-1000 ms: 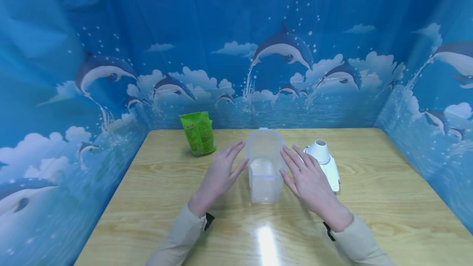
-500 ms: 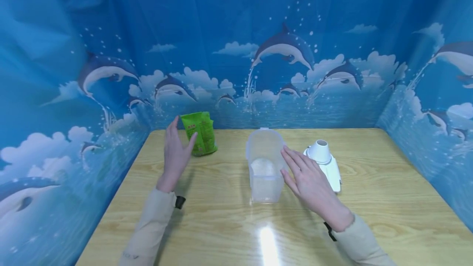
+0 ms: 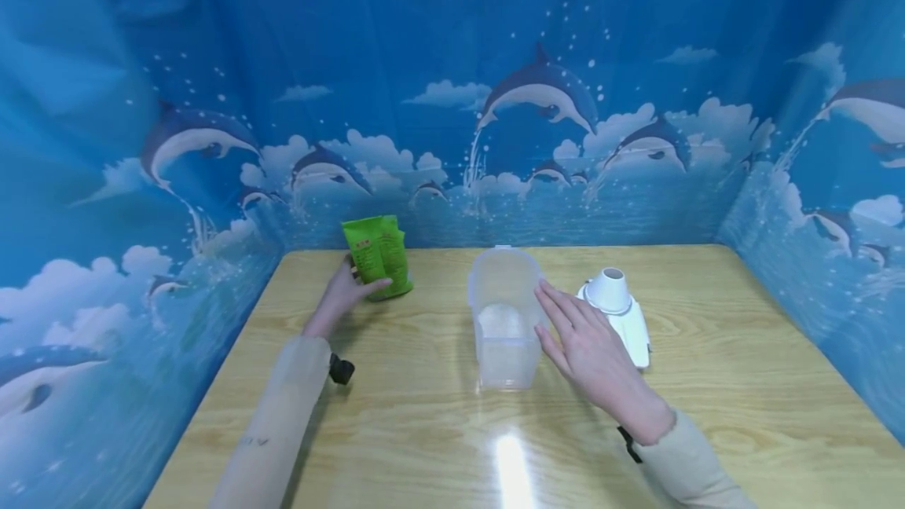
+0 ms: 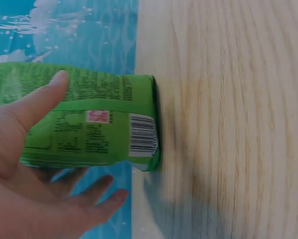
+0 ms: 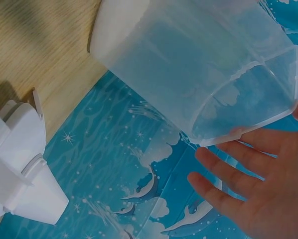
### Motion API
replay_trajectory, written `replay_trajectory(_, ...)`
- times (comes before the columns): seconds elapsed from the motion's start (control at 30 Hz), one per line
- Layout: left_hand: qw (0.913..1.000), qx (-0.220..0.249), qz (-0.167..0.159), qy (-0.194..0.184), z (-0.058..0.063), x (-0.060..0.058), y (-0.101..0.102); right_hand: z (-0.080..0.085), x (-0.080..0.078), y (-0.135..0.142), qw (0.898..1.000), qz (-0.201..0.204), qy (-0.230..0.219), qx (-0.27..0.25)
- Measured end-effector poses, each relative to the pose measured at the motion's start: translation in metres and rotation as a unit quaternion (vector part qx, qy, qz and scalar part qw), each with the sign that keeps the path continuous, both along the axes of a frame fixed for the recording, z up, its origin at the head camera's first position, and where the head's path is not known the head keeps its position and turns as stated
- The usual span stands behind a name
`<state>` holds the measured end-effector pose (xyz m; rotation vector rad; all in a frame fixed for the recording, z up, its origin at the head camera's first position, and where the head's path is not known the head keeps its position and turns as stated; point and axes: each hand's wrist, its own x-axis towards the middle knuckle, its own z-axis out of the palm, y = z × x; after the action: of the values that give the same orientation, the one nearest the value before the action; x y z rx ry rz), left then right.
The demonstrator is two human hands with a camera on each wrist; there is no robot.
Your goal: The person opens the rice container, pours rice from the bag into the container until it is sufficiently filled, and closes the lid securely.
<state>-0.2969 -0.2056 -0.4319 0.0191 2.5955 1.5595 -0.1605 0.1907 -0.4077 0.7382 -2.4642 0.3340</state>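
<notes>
A green printed bag (image 3: 385, 259) stands upright at the back left of the table. My left hand (image 3: 344, 289) is at its left side, thumb across the front face; the other fingers (image 4: 101, 196) extend past the bag's side edge, spread and loosely bent. Near the middle stands a tall translucent plastic container (image 3: 507, 360), its mouth uncovered and something white low inside. With fingers nearly straight, my right hand (image 3: 590, 344) rests at the right edge of the container's rim; in the right wrist view, fingertips (image 5: 204, 154) lie right at that rim.
Right of the container lies a white plastic piece (image 3: 632, 332) with a cone-shaped spout (image 3: 611, 289). A blue dolphin-print curtain (image 3: 396, 100) encloses the back and sides of the wooden table (image 3: 424, 430).
My left hand has left the container's left side and gone across to the green bag, thumb now in front of it. The right hand has stayed at the container's rim.
</notes>
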Motion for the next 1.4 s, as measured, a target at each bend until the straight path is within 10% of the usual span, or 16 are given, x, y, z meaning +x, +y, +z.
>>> replay_trajectory(0.4,0.9977,-0.066,0.011,-0.005,-0.010,-0.012,-0.006,-0.001,0.001,-0.001,1.000,0.005,0.013,-0.003)
replay_trajectory(1.4,0.9963,-0.085,0.008,0.006,-0.010,0.002,0.008,-0.002,-0.001,0.000,1.000,0.003,0.009,0.002)
